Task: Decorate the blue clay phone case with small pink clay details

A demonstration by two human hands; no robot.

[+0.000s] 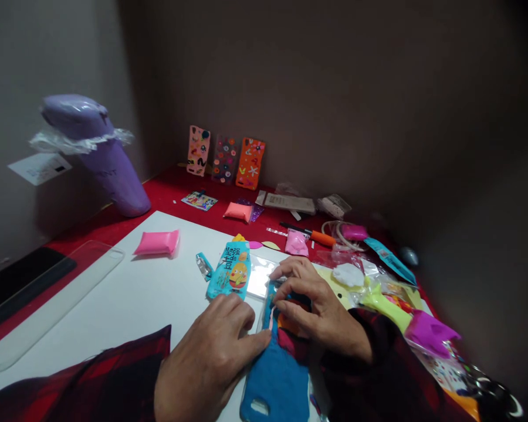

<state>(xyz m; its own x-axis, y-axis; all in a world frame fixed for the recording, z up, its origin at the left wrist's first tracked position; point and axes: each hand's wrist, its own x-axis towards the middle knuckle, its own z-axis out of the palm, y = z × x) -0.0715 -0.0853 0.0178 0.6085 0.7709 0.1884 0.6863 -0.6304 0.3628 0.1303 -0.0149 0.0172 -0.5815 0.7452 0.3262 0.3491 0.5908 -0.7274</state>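
A phone case [275, 384] coated in blue clay lies on the white board, its cut-out at the near end. Orange and dark red clay shapes [293, 343] sit on its upper half, partly covered by my right hand. A thin pale pink clay strip [271, 318] runs along the case's left side. My left hand [215, 354] is curled at the case's left edge, thumb pressing by the strip's lower end. My right hand [312, 302] is over the case's top, thumb and index finger pinched at the strip's upper end.
A blue packet [231, 271] lies beyond the hands. Pink clay packs [157, 243], a clear case [48, 310] and an orange-handled tool [321, 237] lie around. Three decorated cases [250, 163] lean on the wall near a purple bottle [110, 161]. Clay bags [429, 334] crowd the right.
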